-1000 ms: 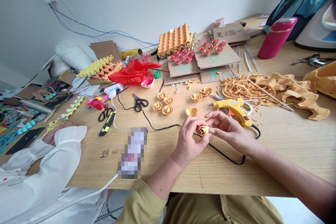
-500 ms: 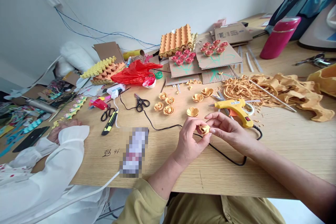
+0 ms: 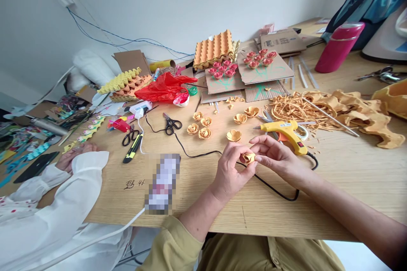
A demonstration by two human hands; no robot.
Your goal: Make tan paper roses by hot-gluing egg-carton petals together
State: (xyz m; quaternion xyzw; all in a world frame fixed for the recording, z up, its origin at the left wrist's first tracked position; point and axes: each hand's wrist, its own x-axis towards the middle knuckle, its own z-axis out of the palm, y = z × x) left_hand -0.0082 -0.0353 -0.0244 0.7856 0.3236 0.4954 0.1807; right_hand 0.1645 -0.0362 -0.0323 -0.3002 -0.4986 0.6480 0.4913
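Observation:
A small orange flower (image 3: 248, 158), its petals curled inward, is pinched in my left hand (image 3: 229, 171). From the other side my right hand (image 3: 276, 156) grips the flower's edge between thumb and fingers. Just beyond my hands lies an open orange flower (image 3: 234, 135), with a pair of similar flowers (image 3: 240, 118) behind it. Several more finished-looking orange flowers (image 3: 204, 133) form a cluster to the left. The yellow glue gun (image 3: 282, 130) rests on the table past my right hand, its black cord looping under both hands.
Behind stand cardboard pieces (image 3: 267, 70) bearing red flowers, and stacked egg trays (image 3: 213, 48). Orange scraps (image 3: 295, 110) spread at right near a pink bottle (image 3: 340, 46). Left are black scissors (image 3: 172, 124), a utility knife (image 3: 132, 149), a blurred-out phone-shaped thing (image 3: 163, 184), and another person's hand (image 3: 71, 159).
Almost nothing differs. Both my hands keep hold of the small flower, and the view has shifted very slightly.

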